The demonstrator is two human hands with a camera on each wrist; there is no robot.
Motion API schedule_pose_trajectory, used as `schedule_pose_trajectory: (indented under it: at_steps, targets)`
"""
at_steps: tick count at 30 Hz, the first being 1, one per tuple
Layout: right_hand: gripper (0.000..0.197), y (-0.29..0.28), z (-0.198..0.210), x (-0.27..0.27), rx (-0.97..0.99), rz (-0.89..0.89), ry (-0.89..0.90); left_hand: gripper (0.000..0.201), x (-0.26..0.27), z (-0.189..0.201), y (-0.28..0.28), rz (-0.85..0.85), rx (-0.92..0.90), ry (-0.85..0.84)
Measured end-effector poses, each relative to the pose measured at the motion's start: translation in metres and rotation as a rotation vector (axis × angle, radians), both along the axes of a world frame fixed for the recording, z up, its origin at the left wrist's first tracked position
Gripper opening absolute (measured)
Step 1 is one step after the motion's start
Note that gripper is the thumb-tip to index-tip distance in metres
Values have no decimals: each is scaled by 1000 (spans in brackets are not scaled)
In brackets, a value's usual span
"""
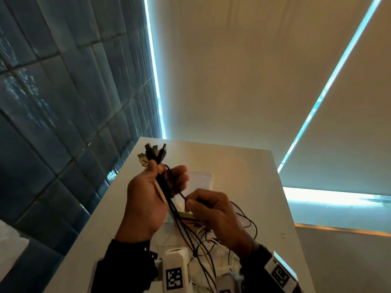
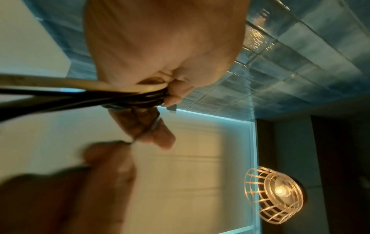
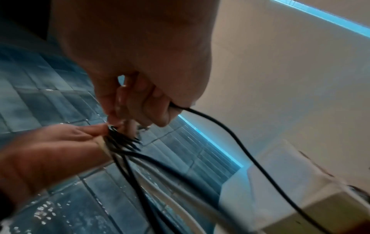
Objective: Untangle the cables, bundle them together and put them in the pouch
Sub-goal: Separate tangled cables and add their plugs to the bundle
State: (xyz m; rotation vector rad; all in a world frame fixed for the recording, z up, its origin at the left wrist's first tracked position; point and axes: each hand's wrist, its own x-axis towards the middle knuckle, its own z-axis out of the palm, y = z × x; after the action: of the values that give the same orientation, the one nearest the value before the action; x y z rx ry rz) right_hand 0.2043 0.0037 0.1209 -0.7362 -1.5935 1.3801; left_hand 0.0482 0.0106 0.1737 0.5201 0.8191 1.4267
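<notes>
Basically the cables point(image 1: 167, 193) were gathered w/ plug ends up, all the connectors fanned out above the left hand point(image 1: 148, 199), prob so the ends line up before bundling. Left hand was fisted round that bunch, thumb clamped over it; the rest hung down in loose loops toward the table point(image 1: 243, 166), still partly tangled near the wrists. One thin black strand point(image 3: 230, 131) had been split off: right hand point(image 1: 215, 212) pinched it btwn thumb and fingertip just beside the bunch, other fingers curled in, the strand trailing off below the palm. My guess is it was being fed up to join the held ends, or pulled free of the loops; can't tell which.

Pouch point(image 1: 201, 178): a pale flat thing lay on the table behind the hands, likely the pouch, not sure. Nothing in it yet as far as visible, so bundling looked about midway.

Beyond: dark tiled wall point(image 1: 53, 102) at left, blinds point(image 1: 243, 70) w/ light strips at their edges, a cage lamp point(image 2: 274, 194) lit in left wrist view.
</notes>
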Motion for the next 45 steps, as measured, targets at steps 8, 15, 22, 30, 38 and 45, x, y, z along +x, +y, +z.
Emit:
schedule_pose_trajectory:
  at_steps: [8, 15, 22, 30, 38, 45]
  targets:
    - [32, 8, -84, 19, -246, -84, -132, 37, 0, 2, -7, -87, 82, -5]
    - [29, 28, -100, 22, -292, -139, -196, 32, 2, 2, -9, -118, 83, 105]
    - [29, 38, -141, 16, -310, -240, -310, 32, -7, 3, -9, -85, 80, 128]
    - [29, 38, -140, 29, -318, -428, -507, 33, -14, -2, -5, -74, 54, 149]
    - [17, 43, -41, 13, -187, -551, -61, 35, -4, -14, 4, -18, -70, 289]
    - [19, 7, 15, -3, 13, -158, 136, 33, 3, -15, 3, -28, -102, 232]
